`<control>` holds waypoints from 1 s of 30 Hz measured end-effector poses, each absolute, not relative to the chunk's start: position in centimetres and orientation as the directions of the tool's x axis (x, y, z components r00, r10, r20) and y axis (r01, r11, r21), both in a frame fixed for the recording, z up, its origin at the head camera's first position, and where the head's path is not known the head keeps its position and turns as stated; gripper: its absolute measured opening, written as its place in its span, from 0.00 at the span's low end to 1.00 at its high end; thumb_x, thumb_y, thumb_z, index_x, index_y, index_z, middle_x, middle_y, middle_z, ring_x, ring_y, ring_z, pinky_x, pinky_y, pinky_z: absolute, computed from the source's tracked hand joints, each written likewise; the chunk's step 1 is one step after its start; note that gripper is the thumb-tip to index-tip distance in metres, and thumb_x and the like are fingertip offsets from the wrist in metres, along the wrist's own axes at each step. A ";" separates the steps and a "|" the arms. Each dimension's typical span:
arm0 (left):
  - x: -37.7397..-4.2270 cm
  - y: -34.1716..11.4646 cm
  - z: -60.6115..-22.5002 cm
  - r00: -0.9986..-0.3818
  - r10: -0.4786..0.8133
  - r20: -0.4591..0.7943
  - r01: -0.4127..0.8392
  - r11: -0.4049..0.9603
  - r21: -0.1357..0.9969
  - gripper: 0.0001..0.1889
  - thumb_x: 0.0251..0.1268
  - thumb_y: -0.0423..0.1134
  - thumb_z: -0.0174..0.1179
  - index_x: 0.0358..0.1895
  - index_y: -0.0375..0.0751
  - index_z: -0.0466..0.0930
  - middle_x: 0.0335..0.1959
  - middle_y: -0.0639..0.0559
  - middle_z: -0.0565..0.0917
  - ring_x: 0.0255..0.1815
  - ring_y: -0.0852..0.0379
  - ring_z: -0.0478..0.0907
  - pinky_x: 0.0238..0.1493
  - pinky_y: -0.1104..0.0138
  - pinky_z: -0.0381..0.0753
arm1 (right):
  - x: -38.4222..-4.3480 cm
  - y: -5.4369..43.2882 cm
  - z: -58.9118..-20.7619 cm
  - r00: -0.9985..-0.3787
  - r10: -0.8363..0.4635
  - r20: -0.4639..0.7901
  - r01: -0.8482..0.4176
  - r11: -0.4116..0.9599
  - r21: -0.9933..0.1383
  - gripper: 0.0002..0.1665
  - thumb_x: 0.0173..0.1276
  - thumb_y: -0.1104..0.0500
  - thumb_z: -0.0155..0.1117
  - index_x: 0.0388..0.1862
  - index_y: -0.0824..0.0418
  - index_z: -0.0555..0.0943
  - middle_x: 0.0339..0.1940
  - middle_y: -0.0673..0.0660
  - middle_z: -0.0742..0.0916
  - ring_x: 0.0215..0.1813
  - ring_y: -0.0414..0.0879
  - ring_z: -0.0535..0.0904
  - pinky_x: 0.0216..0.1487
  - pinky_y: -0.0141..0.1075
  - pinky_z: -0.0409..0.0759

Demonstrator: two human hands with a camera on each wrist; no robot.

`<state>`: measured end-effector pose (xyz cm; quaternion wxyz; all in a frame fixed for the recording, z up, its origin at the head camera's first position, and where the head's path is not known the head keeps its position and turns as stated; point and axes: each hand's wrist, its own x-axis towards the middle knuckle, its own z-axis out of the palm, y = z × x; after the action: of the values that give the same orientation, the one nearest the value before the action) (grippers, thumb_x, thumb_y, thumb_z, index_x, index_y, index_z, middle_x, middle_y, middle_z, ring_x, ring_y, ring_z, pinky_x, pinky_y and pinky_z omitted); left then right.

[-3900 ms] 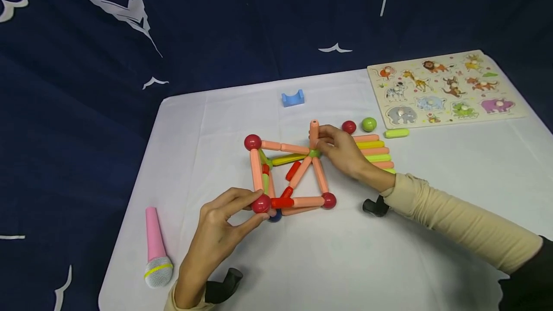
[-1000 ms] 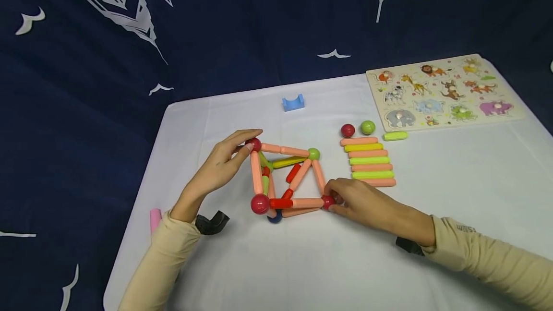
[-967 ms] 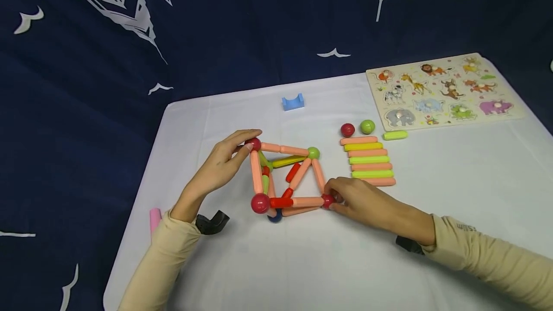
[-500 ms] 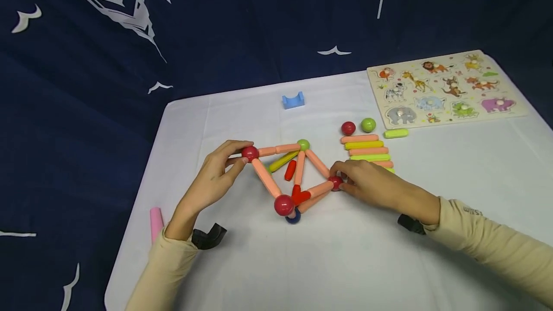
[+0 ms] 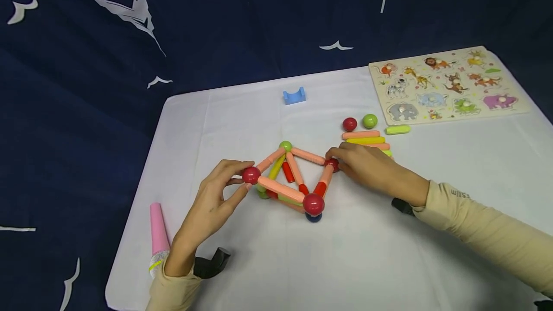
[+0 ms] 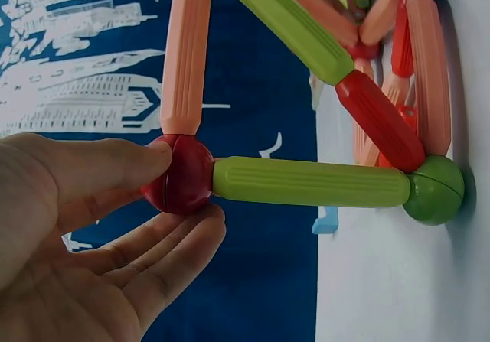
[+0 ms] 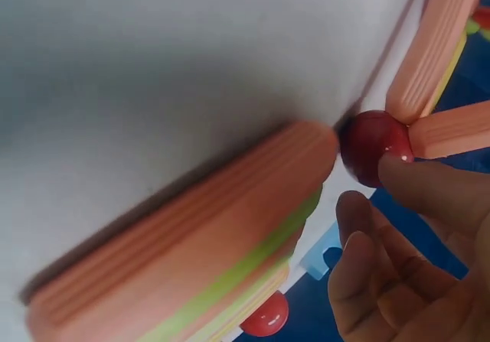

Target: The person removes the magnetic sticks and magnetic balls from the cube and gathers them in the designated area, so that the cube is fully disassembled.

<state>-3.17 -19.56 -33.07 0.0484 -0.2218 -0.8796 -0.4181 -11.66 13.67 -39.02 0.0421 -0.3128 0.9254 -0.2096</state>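
A frame of magnetic sticks and balls stands on the table, its salmon stick (image 5: 281, 189) running across the front. My left hand (image 5: 211, 203) pinches the raised red ball (image 5: 251, 175) at the left corner between thumb and fingers; the left wrist view shows a lime stick (image 6: 310, 182) joining that red ball (image 6: 184, 175) to a green ball (image 6: 434, 190) below. My right hand (image 5: 371, 169) holds another red ball (image 5: 331, 165) at the right corner, partly covered by fingers. A third red ball (image 5: 313, 204) is in front, above a blue ball (image 5: 313, 217). A light green ball (image 5: 285, 146) tops the back.
Loose sticks (image 5: 365, 141) lie in a row, partly behind my right hand. Beyond them are a loose red ball (image 5: 350, 124), a green ball (image 5: 369, 121) and an animal puzzle board (image 5: 449, 85). A blue cradle (image 5: 294, 96) sits behind; a pink toy microphone (image 5: 159, 229) lies left.
The whole frame has turned counterclockwise on the table: the front red ball swung right, the left hand's ball came nearer, the right hand's ball went farther back. Earlier, my right hand left an upright salmon stick.
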 end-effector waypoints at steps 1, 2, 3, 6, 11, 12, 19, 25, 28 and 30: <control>-3.0 -19.4 -33.1 -0.894 0.351 0.278 0.437 0.547 0.714 0.20 0.65 0.30 0.64 0.60 0.43 0.78 0.53 0.55 0.78 0.52 0.61 0.78 0.53 0.66 0.81 | -11.9 13.7 -38.9 -0.801 -0.596 0.057 -0.564 0.719 -0.406 0.18 0.63 0.66 0.70 0.51 0.54 0.83 0.36 0.51 0.83 0.35 0.43 0.77 0.34 0.34 0.82; -2.9 -19.2 -33.2 -0.892 0.351 0.286 0.442 0.541 0.716 0.21 0.65 0.29 0.64 0.60 0.44 0.79 0.52 0.55 0.77 0.51 0.60 0.78 0.53 0.66 0.82 | -12.1 13.7 -38.8 -0.801 -0.596 0.058 -0.566 0.721 -0.400 0.18 0.63 0.66 0.71 0.51 0.54 0.83 0.36 0.52 0.83 0.35 0.43 0.77 0.34 0.34 0.82; -2.7 -19.0 -33.2 -0.890 0.349 0.294 0.446 0.534 0.718 0.21 0.64 0.29 0.65 0.59 0.44 0.79 0.52 0.55 0.78 0.51 0.60 0.78 0.52 0.66 0.82 | -12.4 13.7 -38.8 -0.800 -0.597 0.059 -0.568 0.723 -0.394 0.18 0.63 0.66 0.71 0.51 0.54 0.83 0.36 0.52 0.83 0.36 0.44 0.77 0.35 0.35 0.82; -2.3 -18.5 -33.3 -0.890 0.332 0.311 0.447 0.508 0.736 0.21 0.60 0.27 0.68 0.57 0.44 0.81 0.49 0.56 0.78 0.48 0.61 0.79 0.50 0.65 0.83 | -13.0 13.5 -38.7 -0.797 -0.601 0.058 -0.575 0.726 -0.379 0.18 0.64 0.66 0.70 0.52 0.55 0.83 0.38 0.53 0.84 0.37 0.44 0.78 0.37 0.36 0.83; -1.0 -17.6 -33.5 -0.907 0.280 0.314 0.418 0.501 0.758 0.22 0.53 0.28 0.73 0.52 0.46 0.84 0.45 0.59 0.79 0.43 0.62 0.80 0.46 0.64 0.85 | -13.2 12.9 -38.6 -0.793 -0.605 0.073 -0.588 0.727 -0.354 0.19 0.66 0.65 0.68 0.57 0.60 0.82 0.46 0.56 0.84 0.45 0.48 0.81 0.43 0.41 0.85; -0.6 -17.5 -33.6 -0.911 0.269 0.314 0.411 0.508 0.757 0.22 0.52 0.28 0.74 0.51 0.46 0.84 0.45 0.59 0.79 0.42 0.62 0.81 0.45 0.65 0.85 | -13.1 12.9 -38.4 -0.795 -0.603 0.074 -0.584 0.726 -0.362 0.20 0.66 0.66 0.67 0.57 0.61 0.81 0.48 0.57 0.84 0.47 0.49 0.81 0.45 0.42 0.85; 0.9 -17.2 -33.4 -0.917 0.219 0.334 0.399 0.511 0.761 0.21 0.51 0.30 0.75 0.51 0.44 0.85 0.45 0.55 0.80 0.42 0.59 0.80 0.42 0.68 0.84 | -10.2 13.6 -33.8 -0.847 -0.521 0.103 -0.468 0.640 -0.610 0.16 0.71 0.67 0.61 0.56 0.62 0.81 0.44 0.56 0.86 0.41 0.45 0.81 0.39 0.36 0.85; 1.1 -17.1 -33.3 -0.913 0.231 0.335 0.407 0.480 0.777 0.21 0.53 0.29 0.74 0.52 0.44 0.84 0.47 0.55 0.82 0.43 0.58 0.80 0.41 0.68 0.84 | -6.0 14.2 -29.9 -0.848 -0.521 0.102 -0.456 0.616 -0.642 0.13 0.73 0.57 0.61 0.53 0.57 0.83 0.35 0.45 0.86 0.32 0.33 0.80 0.33 0.29 0.83; 1.1 -17.0 -33.4 -0.917 0.236 0.322 0.398 0.487 0.777 0.22 0.52 0.29 0.74 0.52 0.46 0.83 0.46 0.56 0.81 0.43 0.59 0.80 0.41 0.67 0.84 | -4.0 13.5 -29.4 -0.823 -0.557 0.116 -0.528 0.671 -0.520 0.16 0.70 0.51 0.66 0.52 0.56 0.85 0.35 0.42 0.86 0.34 0.33 0.79 0.34 0.30 0.83; 1.1 -17.1 -33.4 -0.917 0.244 0.316 0.398 0.495 0.773 0.23 0.51 0.28 0.74 0.52 0.46 0.82 0.46 0.56 0.81 0.43 0.59 0.80 0.42 0.66 0.84 | -2.9 13.0 -29.4 -0.818 -0.563 0.117 -0.546 0.699 -0.462 0.21 0.64 0.49 0.71 0.53 0.57 0.85 0.35 0.44 0.86 0.33 0.34 0.78 0.32 0.30 0.82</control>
<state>1.07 -17.05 -33.40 0.0826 -0.1863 -0.8606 -0.4667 -2.90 12.96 -29.37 0.0169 -0.3009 0.9214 -0.2453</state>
